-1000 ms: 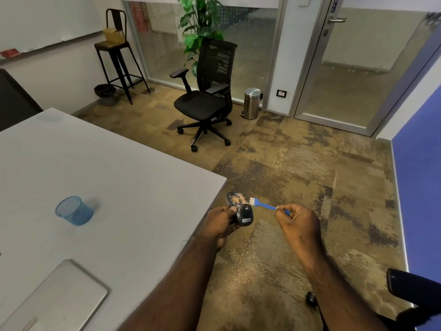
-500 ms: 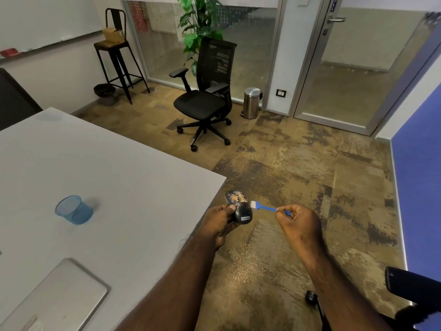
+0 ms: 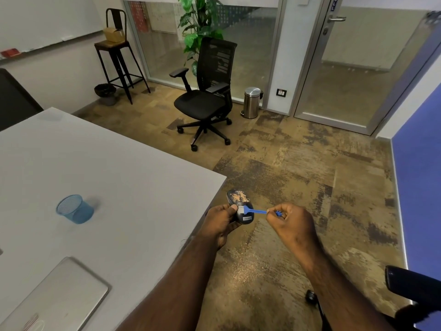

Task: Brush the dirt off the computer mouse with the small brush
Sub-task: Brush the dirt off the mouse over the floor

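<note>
A black computer mouse [image 3: 239,204] is held in the air just past the table's corner, over the carpet. Tan dirt covers its far half. My left hand [image 3: 221,223] grips the mouse from the left and below, thumb on its near part. My right hand [image 3: 290,219] pinches the handle of a small blue brush [image 3: 255,211]. Its white bristles rest on the middle of the mouse, just beside my left thumb and below the dirt patch.
The grey table [image 3: 114,187] carries a blue mesh cup [image 3: 75,209] and a closed silver laptop [image 3: 57,297]. Fine dirt speckles the carpet [image 3: 241,266] under my hands. A black office chair [image 3: 207,96], a steel bin [image 3: 251,102] and a stool [image 3: 117,56] stand farther off.
The brush head has slid from the mouse's right edge in toward its middle, next to my left thumb. Both hands stay in nearly the same place.
</note>
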Demonstrator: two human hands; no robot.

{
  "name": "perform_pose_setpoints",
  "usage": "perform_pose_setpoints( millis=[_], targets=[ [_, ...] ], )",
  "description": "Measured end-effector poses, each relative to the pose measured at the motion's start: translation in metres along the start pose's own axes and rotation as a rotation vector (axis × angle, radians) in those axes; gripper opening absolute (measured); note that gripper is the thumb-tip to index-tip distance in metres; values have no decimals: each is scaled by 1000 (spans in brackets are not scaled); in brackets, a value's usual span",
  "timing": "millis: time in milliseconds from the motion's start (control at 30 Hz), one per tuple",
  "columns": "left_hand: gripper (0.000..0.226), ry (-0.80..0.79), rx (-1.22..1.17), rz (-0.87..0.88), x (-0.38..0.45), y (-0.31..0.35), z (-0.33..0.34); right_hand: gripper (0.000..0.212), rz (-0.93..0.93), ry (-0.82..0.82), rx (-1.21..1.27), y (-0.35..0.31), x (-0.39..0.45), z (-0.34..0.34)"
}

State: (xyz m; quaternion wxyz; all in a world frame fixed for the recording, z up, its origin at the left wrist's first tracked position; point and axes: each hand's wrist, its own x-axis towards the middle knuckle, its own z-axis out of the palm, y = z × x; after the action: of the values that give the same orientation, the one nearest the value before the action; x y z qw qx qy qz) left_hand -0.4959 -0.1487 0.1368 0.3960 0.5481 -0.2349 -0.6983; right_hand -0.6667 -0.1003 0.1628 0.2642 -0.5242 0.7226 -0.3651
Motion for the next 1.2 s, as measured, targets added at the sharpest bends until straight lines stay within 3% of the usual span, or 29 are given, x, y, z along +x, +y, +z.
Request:
perform_pose_setpoints(
  millis=[367, 500, 600, 733, 1200],
  targets=[
    [22, -21, 28, 23, -4, -2, -2, 7, 50, 95, -64, -8, 5, -3],
    [22, -22, 27, 27, -4, -1, -2, 9, 1, 15, -69, -6, 3, -2],
    [23, -27, 20, 21, -5, -2, -3, 10, 68, 96, -79, -2, 10, -8],
    [22, -41, 21, 19, -4, -4, -4, 9, 45, 41, -64, 0, 9, -8],
    [25, -81, 35, 12, -8, -3, -2, 11, 52, 91, -66, 2, 15, -13]
  ],
)
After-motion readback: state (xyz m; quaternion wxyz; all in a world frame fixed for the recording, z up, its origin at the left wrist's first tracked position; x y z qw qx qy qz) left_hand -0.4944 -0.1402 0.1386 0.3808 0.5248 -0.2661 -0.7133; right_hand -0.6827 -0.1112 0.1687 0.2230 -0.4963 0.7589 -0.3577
